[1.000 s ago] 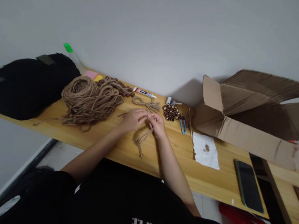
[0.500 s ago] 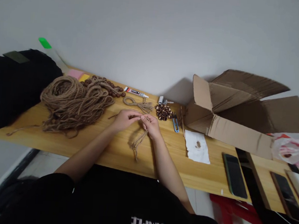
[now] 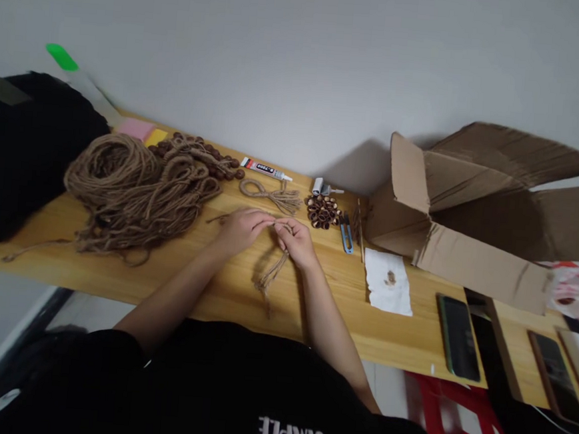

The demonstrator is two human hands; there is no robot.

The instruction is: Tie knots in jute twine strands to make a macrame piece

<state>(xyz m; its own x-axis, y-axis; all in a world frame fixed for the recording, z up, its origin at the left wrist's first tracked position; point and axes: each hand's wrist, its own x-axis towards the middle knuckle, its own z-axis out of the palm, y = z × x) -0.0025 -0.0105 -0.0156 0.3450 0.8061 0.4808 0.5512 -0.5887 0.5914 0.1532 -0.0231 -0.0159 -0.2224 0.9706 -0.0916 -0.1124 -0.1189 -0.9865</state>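
Both my hands rest on a wooden table (image 3: 223,292) and pinch a short piece of jute twine (image 3: 271,274). My left hand (image 3: 241,230) grips its upper end with closed fingers. My right hand (image 3: 295,241) is closed on the same twine just to the right, and the frayed strands hang down toward me. A finished twine loop with a tassel (image 3: 270,195) lies just beyond my hands. A big heap of jute rope (image 3: 136,191) lies to the left.
Brown wooden beads (image 3: 208,157), a glue tube (image 3: 266,170), a pile of bead rings (image 3: 323,211) and blue snips (image 3: 347,233) line the far edge. An open cardboard box (image 3: 470,211), a tissue (image 3: 389,282) and phones (image 3: 458,337) lie right. A black bag (image 3: 19,149) sits left.
My hands stay closed on the twine with only small finger shifts. The view has swung a little, so everything sits slightly differently in frame.
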